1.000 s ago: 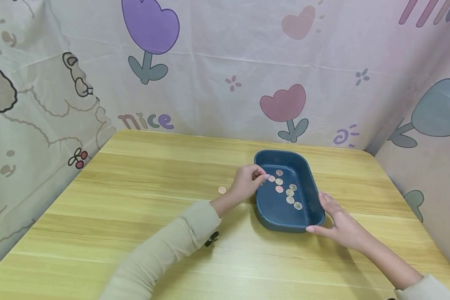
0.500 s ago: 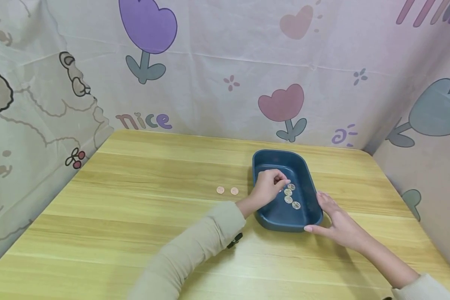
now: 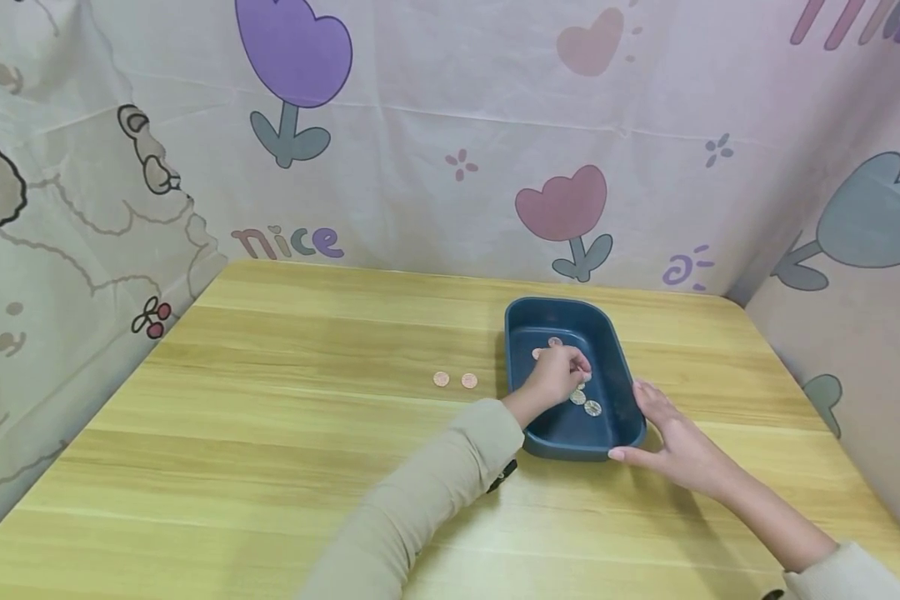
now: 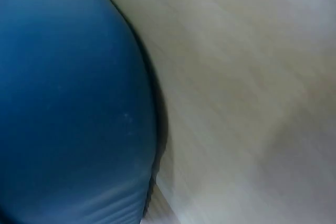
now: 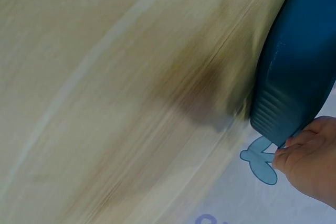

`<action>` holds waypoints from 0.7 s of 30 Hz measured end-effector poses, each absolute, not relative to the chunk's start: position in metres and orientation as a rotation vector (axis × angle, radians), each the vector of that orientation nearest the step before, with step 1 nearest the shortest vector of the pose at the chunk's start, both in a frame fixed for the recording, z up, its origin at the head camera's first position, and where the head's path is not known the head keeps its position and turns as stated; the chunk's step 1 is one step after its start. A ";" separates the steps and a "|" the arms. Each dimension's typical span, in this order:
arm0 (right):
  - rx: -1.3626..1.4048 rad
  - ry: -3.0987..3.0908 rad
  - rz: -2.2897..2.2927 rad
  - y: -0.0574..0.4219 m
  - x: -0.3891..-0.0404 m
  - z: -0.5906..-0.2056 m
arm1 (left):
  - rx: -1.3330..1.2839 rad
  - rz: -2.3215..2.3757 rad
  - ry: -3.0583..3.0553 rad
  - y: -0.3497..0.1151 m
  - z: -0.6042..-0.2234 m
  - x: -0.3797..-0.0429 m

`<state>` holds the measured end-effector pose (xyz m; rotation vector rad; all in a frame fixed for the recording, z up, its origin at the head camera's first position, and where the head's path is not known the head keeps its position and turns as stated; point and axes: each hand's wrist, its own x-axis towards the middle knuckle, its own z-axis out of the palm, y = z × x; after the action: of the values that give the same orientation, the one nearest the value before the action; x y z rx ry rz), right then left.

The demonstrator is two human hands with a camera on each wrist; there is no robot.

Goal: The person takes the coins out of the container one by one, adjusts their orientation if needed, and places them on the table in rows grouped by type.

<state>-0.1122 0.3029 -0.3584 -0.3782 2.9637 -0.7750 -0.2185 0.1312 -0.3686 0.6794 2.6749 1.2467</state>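
Observation:
A dark blue deep tray point(image 3: 522, 312) stands right of centre on the table. My left hand point(image 3: 555, 375) reaches inside it, fingers and thumb pinched together on a silver coin that the fingertips mostly hide. Close below lie silver coins point(image 3: 592, 408), and copper coins point(image 3: 555, 342) show behind the hand. My right hand point(image 3: 675, 437) holds the tray's near right corner, thumb at the front and fingers along the side wall. The right wrist view also has this hand point(image 5: 310, 163) at the corner. Only the tray's outer wall point(image 4: 73, 103) fills the left wrist view's left side.
Two copper coins, a left one point(image 3: 441, 379) and a right one point(image 3: 469, 381), lie side by side on the wooden table point(image 3: 270, 433), left of the tray. A patterned cloth point(image 3: 412, 125) hangs behind the table and at both sides.
My left hand has gone from the tray's left rim rightward and down to the silver coins. The second copper coin on the table, earlier behind the forearm, now shows. My right hand stays put.

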 end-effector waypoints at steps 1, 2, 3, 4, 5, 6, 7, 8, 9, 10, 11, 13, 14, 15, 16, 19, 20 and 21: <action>-0.383 2.962 -0.778 0.303 -0.112 -0.359 | 0.669 1.217 2.674 0.132 -0.370 -0.219; -0.386 2.962 -0.780 0.303 -0.112 -0.359 | 0.664 1.188 2.676 0.133 -0.371 -0.219; -0.389 2.960 -0.782 0.303 -0.112 -0.359 | 0.659 1.156 2.676 0.134 -0.372 -0.219; -0.390 2.959 -0.786 0.303 -0.112 -0.359 | 0.657 1.122 2.679 0.135 -0.373 -0.219; -0.393 2.958 -0.788 0.303 -0.112 -0.359 | 0.650 1.090 2.686 0.135 -0.374 -0.219; -0.392 2.960 -0.789 0.303 -0.112 -0.359 | 0.647 1.051 2.696 0.136 -0.374 -0.219; -0.394 2.961 -0.790 0.303 -0.112 -0.359 | 0.638 1.012 2.703 0.137 -0.375 -0.219; -0.393 2.963 -0.791 0.304 -0.112 -0.359 | 0.628 0.973 2.711 0.137 -0.375 -0.219; -0.394 2.964 -0.793 0.304 -0.112 -0.359 | 0.618 0.930 2.716 0.137 -0.375 -0.219; -0.394 2.967 -0.793 0.304 -0.112 -0.359 | 0.619 0.886 2.720 0.138 -0.376 -0.219; -0.395 2.969 -0.793 0.304 -0.112 -0.359 | 0.622 0.840 2.725 0.138 -0.376 -0.219; -0.397 2.971 -0.796 0.304 -0.112 -0.359 | 0.635 0.766 2.727 0.138 -0.377 -0.219; -0.396 2.971 -0.798 0.304 -0.112 -0.359 | 0.654 0.738 2.733 0.138 -0.377 -0.219; -0.396 2.971 -0.800 0.304 -0.112 -0.359 | 0.672 0.713 2.736 0.138 -0.378 -0.219; -0.396 2.971 -0.800 0.304 -0.112 -0.359 | 0.691 0.691 2.741 0.138 -0.378 -0.219; -0.392 2.964 -0.805 0.304 -0.111 -0.360 | 0.714 0.657 2.754 0.138 -0.380 -0.219; -0.391 2.963 -0.806 0.304 -0.111 -0.360 | 0.712 0.646 2.756 0.138 -0.380 -0.219; -0.390 2.962 -0.806 0.304 -0.111 -0.360 | 0.710 0.637 2.755 0.139 -0.380 -0.219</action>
<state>-0.1114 0.3044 -0.3603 -0.3895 2.9623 -0.8058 -0.2192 0.1386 -0.3802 0.7104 2.7552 0.6375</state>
